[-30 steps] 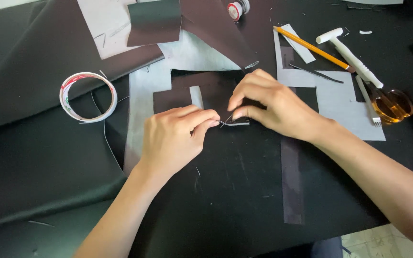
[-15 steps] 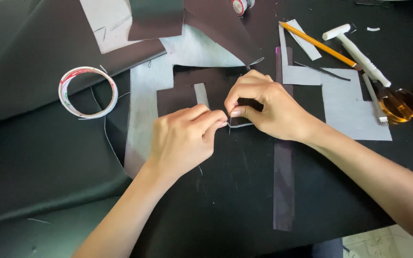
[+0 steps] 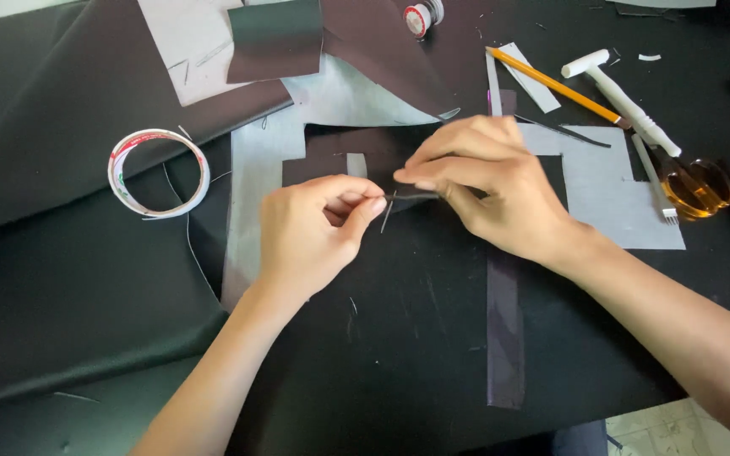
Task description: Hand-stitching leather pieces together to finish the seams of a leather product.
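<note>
We see the left hand (image 3: 314,232) curled over a black, matte work surface (image 3: 399,355), thumb and forefinger pinched shut on a thin needle (image 3: 388,213) that slants down from the fingertips. Whether a thread runs from it we cannot tell. The right hand (image 3: 500,190) sits just beside it, fingertips nearly meeting the left's; its thumb and first fingers are closed flat on a small, dark strip (image 3: 420,196) of thin leather-like stuff, held level between the two hands just above the surface.

Under and behind the hands lies a dark brown sheet (image 3: 340,156), smooth with a dull sheen, cut in an angular stepped outline, over pale grey backing (image 3: 251,169) with a paper-like face. A long, narrow purple-grey band (image 3: 504,338) runs from under the right wrist toward the near edge.

To the left, well apart, a white ring of tape (image 3: 159,173) lies flat on folded dark cloth. At the upper right we find a yellow pencil (image 3: 551,84), slim and straight, a white hammer-shaped tool (image 3: 623,97) with a ribbed handle, a small metal pronged tool (image 3: 656,181), and a rounded amber glassy object (image 3: 699,187) touching its tip. A small spool (image 3: 422,15) stands at the top edge.
</note>
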